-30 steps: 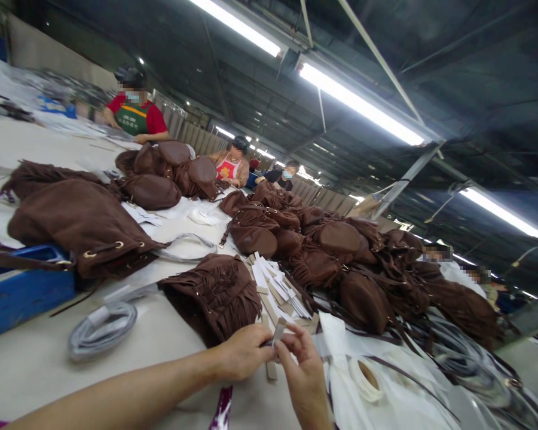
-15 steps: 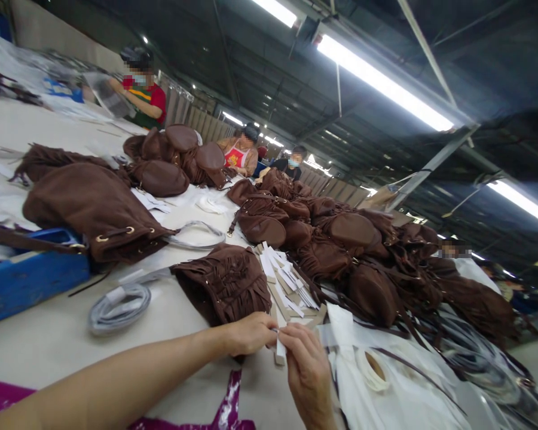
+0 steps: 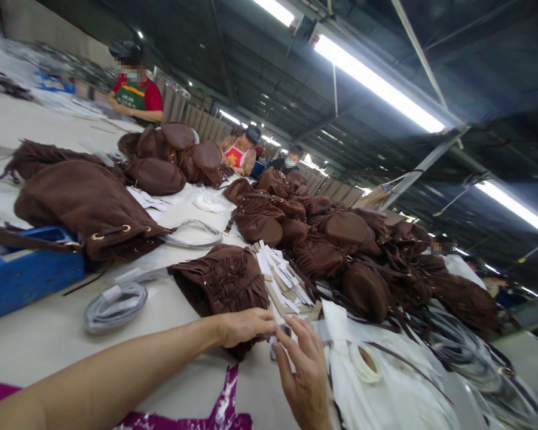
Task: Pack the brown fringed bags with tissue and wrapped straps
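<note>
My left hand [image 3: 246,327] reaches in from the left, its fingers pinched together at the front edge of a dark brown fringed bag [image 3: 226,280]. My right hand [image 3: 303,364] meets it from the right. Its thumb and forefinger close on a small white strip [image 3: 272,346], while the other fingers stand apart. A small dark, shiny bit [image 3: 286,329] shows between the two hands; I cannot make out what it is. Beyond the fingertips lies a loose heap of white and grey card strips [image 3: 282,280]. The left fingertips partly hide what they grip.
More brown bags [image 3: 349,239] are heaped along the table. A blue bin [image 3: 31,278] stands left, near a coiled, wrapped strap [image 3: 116,304]. White sheeting with a tape roll [image 3: 364,363] lies right, purple plastic [image 3: 226,400] in front. Co-workers [image 3: 138,98] are across the table.
The right hand's fingers have spread and lifted from a tight pinch. The long white strip between the hands now shows only as a small piece. A co-worker has lowered a clear bag.
</note>
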{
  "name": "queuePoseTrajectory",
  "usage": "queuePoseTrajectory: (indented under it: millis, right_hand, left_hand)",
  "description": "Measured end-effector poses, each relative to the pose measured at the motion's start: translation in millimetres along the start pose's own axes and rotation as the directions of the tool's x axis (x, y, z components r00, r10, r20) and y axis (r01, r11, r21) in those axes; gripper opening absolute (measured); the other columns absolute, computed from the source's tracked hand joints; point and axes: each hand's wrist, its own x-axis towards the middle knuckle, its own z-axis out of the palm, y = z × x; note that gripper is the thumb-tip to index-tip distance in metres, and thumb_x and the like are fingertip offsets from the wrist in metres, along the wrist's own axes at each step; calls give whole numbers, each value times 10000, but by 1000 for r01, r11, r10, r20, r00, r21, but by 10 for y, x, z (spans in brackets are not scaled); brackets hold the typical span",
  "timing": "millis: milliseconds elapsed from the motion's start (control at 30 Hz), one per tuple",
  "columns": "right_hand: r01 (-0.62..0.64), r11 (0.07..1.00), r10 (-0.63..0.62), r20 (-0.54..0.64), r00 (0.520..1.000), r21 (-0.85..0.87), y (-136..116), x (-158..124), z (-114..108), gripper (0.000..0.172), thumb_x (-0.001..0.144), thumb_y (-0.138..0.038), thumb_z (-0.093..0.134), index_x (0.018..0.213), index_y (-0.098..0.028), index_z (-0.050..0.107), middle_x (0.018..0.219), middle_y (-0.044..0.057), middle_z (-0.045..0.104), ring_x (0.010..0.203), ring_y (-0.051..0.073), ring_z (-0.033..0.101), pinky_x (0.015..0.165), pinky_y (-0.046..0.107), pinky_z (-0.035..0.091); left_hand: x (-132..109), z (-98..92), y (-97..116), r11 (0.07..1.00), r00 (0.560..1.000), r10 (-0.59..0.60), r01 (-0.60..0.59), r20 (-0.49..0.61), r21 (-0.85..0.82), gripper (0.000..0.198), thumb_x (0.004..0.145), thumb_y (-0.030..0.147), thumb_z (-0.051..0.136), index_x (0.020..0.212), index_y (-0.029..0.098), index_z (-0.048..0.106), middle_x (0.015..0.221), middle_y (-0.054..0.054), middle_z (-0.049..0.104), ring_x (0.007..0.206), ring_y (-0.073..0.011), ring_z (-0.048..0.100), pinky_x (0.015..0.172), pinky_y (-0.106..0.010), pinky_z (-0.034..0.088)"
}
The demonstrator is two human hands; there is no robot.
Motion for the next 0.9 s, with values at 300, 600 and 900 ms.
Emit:
queuePoseTrajectory:
  millis: [300, 600, 900]
  right_hand:
    - [-644, 714, 698, -194, 690, 275, -419, -34, 196, 358, 878, -492, 530, 1042, -181, 597, 848, 101, 672, 717, 234, 649, 667, 342, 516]
    - [-642, 730, 674, -85, 734, 236, -492, 92, 200, 402, 919, -533, 379, 713, -243, 567, 582, 20, 619, 506, 187, 566, 513, 284, 389]
    - [-630, 647, 696, 4, 718, 429, -387, 91, 356, 351, 955, -414, 362, 683, -229, 483, 528, -48, 514, 449, 124, 508, 440, 214, 395]
  left_hand:
    - [17, 156, -66, 979, 954, 184, -155, -236, 135, 334, 755, 503, 520, 724, 181, 437, 645, 55, 359, 627, -112, 304, 594, -250, 260]
    - [-10, 196, -50, 899, 900, 343, -230, -271, 372, 303, 827, 472, 469, 727, 189, 433, 749, 6, 453, 758, -156, 416, 723, -261, 345]
    - [35, 94, -108, 973, 961, 206, -180, -184, 145, 387, 825, 557, 484, 754, 181, 426, 647, 44, 393, 585, -106, 355, 554, -238, 287]
